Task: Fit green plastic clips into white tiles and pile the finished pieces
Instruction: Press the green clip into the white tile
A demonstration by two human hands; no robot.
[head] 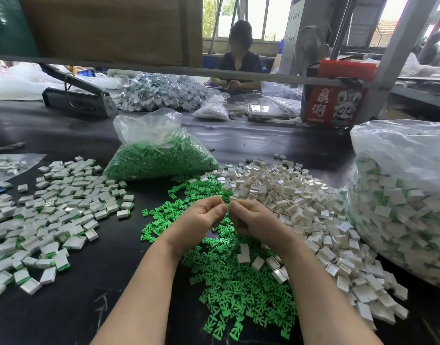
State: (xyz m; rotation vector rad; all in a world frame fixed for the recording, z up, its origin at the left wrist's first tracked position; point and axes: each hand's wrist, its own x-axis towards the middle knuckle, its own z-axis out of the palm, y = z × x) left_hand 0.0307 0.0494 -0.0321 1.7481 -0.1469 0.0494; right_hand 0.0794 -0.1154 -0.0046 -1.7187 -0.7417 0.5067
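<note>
Green plastic clip [228, 206], barely visible, is pinched between left hand [204, 214] and right hand [248, 216] above the loose green clip heap [238, 282]; a slip would likely lose it there.

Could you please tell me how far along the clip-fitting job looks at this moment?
Done: a spread of finished white tiles with green clips inside lies at the left. In hand: the left hand and right hand meet above the table, fingers curled on a small piece that is mostly hidden. Left: a heap of loose green plastic clips, a pile of empty white tiles and a clear bag of green clips.
</note>
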